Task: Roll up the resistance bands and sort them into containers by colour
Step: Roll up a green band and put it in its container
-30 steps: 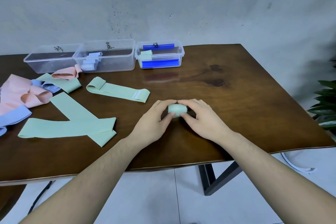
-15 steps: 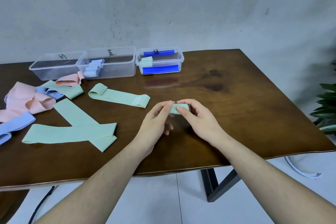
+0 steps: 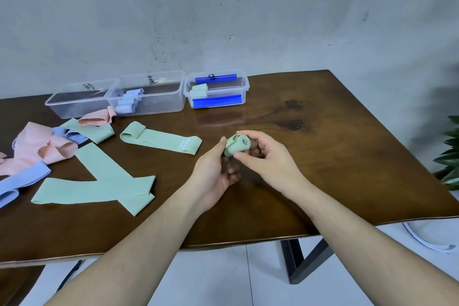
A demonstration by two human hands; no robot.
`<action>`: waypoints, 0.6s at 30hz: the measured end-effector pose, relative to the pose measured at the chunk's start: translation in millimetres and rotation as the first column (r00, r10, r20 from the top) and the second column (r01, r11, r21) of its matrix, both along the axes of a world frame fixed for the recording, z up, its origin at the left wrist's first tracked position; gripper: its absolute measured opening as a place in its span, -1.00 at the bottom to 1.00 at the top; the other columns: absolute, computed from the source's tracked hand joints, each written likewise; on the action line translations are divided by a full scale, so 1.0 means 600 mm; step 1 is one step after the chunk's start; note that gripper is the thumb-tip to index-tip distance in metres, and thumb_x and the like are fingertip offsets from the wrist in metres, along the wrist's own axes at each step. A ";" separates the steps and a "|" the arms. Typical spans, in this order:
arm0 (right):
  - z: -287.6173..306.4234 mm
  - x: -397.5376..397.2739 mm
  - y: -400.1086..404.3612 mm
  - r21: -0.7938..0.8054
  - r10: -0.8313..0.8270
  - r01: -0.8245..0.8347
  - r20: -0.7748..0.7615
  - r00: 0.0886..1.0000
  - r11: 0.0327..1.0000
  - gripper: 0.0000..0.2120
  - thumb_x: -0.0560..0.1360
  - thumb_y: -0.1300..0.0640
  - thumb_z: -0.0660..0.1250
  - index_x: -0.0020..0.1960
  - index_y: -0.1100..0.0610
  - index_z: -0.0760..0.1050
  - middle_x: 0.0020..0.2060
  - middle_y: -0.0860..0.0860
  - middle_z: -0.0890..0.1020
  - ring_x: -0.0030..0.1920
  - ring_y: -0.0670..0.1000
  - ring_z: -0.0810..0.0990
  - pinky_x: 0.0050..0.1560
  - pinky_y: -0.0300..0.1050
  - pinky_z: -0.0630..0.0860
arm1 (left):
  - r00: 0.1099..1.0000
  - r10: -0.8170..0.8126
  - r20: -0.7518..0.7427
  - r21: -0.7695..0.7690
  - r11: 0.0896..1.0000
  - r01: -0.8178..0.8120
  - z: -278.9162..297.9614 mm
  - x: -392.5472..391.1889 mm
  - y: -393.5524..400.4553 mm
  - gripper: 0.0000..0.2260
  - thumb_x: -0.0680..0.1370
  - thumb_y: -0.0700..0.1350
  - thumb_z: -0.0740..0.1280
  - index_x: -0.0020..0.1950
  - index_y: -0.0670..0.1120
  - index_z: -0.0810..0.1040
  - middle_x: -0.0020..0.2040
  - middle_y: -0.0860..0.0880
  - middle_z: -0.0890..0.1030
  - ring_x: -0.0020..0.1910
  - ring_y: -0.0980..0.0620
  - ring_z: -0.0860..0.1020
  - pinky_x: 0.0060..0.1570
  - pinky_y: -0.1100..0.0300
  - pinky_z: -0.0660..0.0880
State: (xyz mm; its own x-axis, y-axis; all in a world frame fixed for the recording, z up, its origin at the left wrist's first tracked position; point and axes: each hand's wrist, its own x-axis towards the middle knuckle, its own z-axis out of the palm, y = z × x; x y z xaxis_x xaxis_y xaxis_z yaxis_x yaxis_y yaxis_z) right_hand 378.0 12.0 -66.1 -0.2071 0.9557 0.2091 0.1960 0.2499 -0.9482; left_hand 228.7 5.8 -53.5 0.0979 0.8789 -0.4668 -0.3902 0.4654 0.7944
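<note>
A rolled green band (image 3: 236, 147), wound into a tight coil with its spiral end facing the camera, is held just above the tabletop (image 3: 323, 181) at the centre of the frame. The right hand (image 3: 267, 159) curls around it, thumb underneath and fingers over the top, while the left hand (image 3: 216, 174) pinches the coil's left end between thumb and fingertips. Both forearms reach in from the bottom edge.

To the left of the hands, two flat green bands (image 3: 99, 181) lie crossed over each other on the dark wood. Just beyond them a third green band (image 3: 161, 140), one end folded over, lies flat by itself. At the left edge, pink bands (image 3: 37, 149) and blue bands (image 3: 22, 180) sit in a loose heap, and another green band (image 3: 96, 131) lies under a folded pink one.

Along the far edge of the tabletop, in the upper left of the frame, three clear containers stand in a row. The left container (image 3: 77, 104) shows no band inside, the middle container (image 3: 149, 95) holds rolled blue bands, and the right container (image 3: 218, 92), with blue clips, holds rolled green bands (image 3: 198, 90). A grey wall (image 3: 223, 7) rises behind.
</note>
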 end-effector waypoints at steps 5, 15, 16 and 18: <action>0.013 0.008 0.035 0.042 0.056 -0.064 0.166 0.985 0.997 -0.66 0.53 0.04 0.46 0.26 -0.20 0.53 0.10 -0.26 0.57 0.13 -0.27 0.51 0.09 -0.36 0.48 | 0.987 -0.082 0.136 -0.002 0.997 0.083 0.015 0.011 0.017 -0.67 0.69 0.00 0.05 -0.02 -0.10 0.55 -0.36 0.00 0.37 -0.42 0.10 0.19 -0.35 0.22 0.19; 0.039 0.040 0.114 0.063 0.125 -0.146 0.261 0.957 0.987 -0.70 0.46 -0.02 0.51 0.14 -0.11 0.51 -0.03 -0.30 0.59 0.01 -0.33 0.54 -0.11 -0.47 0.49 | 0.992 -0.027 -0.126 -0.009 1.000 0.026 0.026 0.028 0.080 -0.59 0.65 0.19 0.13 0.13 -0.08 0.61 -0.26 -0.04 0.53 -0.41 0.09 0.41 -0.39 0.20 0.37; 0.041 0.043 0.124 0.052 0.141 -0.161 0.271 0.952 0.986 -0.70 0.46 -0.02 0.52 0.14 -0.09 0.52 -0.03 -0.28 0.60 -0.03 -0.33 0.55 -0.15 -0.46 0.48 | 0.985 -0.004 -0.173 0.047 0.999 0.012 0.030 0.023 0.089 -0.57 0.65 0.22 0.13 0.17 -0.07 0.61 -0.19 -0.04 0.59 -0.37 0.09 0.47 -0.34 0.19 0.42; 0.045 0.045 0.144 0.037 0.163 -0.181 0.285 0.945 0.983 -0.70 0.45 -0.02 0.52 0.12 -0.06 0.53 -0.04 -0.23 0.62 -0.10 -0.28 0.56 -0.18 -0.44 0.46 | 0.971 0.030 -0.235 0.195 0.981 0.017 0.040 0.008 0.104 -0.58 0.63 0.21 0.19 0.21 -0.07 0.60 -0.06 -0.03 0.66 -0.26 0.09 0.56 -0.20 0.17 0.47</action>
State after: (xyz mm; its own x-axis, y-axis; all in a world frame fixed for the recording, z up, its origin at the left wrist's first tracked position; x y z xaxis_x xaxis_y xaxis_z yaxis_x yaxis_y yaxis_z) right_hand 405.0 98.4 -39.3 -0.4255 0.8875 0.1767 0.4002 0.3597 -0.8429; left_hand 233.3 68.1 -29.3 -0.0001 0.9551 -0.2963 -0.1830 0.2913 0.9390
